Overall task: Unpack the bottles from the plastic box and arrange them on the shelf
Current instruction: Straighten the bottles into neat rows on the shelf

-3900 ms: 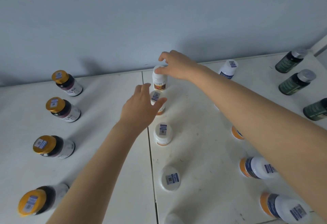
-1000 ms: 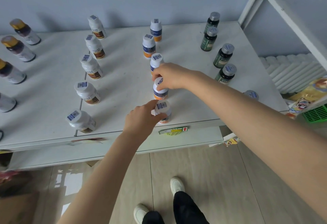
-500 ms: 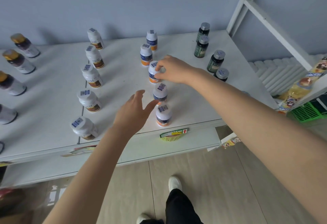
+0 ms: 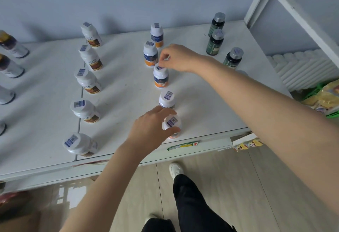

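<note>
White blue-and-orange-labelled plastic bottles point(image 4: 150, 54) are being aligned on the white shelf point(image 4: 124, 101): front bottle point(image 4: 172, 121) gripped by left hand point(image 4: 151, 131), middle bottle point(image 4: 161, 77) pinched at the cap by right hand point(image 4: 177, 58); gentle nudging into line seems needed next

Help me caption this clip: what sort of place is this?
Likely a shop or stockroom: supplement bottles in rows on a white shelf, a tag on its edge, snack packets nearby.
</note>
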